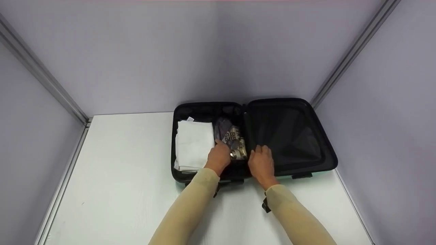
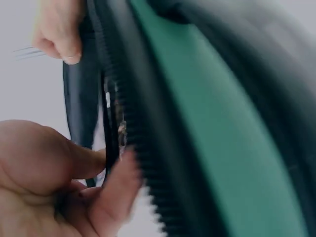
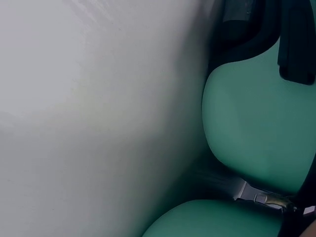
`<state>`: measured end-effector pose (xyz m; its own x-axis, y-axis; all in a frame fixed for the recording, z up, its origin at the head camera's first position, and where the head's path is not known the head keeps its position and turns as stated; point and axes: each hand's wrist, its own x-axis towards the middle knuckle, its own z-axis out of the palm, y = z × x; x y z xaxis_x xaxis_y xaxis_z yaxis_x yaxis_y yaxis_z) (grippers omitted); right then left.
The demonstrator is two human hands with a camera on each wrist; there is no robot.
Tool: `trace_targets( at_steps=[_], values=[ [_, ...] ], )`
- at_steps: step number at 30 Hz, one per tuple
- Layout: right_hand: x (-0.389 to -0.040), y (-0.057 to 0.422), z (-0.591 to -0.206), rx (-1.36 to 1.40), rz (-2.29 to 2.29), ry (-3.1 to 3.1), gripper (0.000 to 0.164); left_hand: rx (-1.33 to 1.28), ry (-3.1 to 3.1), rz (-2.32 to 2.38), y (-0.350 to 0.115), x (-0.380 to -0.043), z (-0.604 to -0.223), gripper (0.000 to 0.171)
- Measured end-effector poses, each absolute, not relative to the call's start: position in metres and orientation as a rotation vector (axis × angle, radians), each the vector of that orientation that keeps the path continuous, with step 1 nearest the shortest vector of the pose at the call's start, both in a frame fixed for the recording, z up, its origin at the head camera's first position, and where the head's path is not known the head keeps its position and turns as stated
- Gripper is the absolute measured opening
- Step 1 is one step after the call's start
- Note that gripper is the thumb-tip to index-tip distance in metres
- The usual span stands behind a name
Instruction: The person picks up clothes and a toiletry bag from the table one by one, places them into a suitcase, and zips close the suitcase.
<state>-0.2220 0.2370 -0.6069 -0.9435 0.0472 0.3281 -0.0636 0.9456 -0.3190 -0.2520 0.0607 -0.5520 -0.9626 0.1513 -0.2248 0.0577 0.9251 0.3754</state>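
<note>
A suitcase [image 1: 293, 173] lies spread wide, black inside with a green shell [image 2: 212, 108]. Its left half holds folded white cloth [image 1: 196, 143], a dark grey bundle [image 1: 222, 126] and a gold pouch with black lettering [image 1: 235, 137]. My left hand [image 1: 218, 157] is over this half, between the cloth and the pouch; its thumb and finger pinch a thin black strip in the left wrist view. My right hand [image 1: 261, 165] grips a black flap [image 2: 81, 103] along the suitcase's middle. In the right wrist view, both green halves show but hardly any of the hand.
The suitcase rests on a white table [image 1: 126, 170] close to the back wall [image 1: 153, 58]. A side wall [image 1: 385, 112] stands near its right corner. The right half [image 1: 289, 136] has a smooth black lining. Latches [image 1: 302, 175] line the front edge.
</note>
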Motion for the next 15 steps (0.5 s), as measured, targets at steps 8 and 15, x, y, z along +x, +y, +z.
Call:
trace_targets(
  at_steps=[8, 15],
  values=[
    [-0.225, 0.246, -0.603, -0.005, 0.455, -2.776, 0.037, 0.082, 2.700, 0.794, 0.057, -0.256, -0.569, 0.090],
    [-0.221, 0.259, -0.598, -0.014, 0.559, -2.793, 0.046, 0.192, 2.868, 0.989, 0.038, -0.251, -0.557, 0.051]
  ],
)
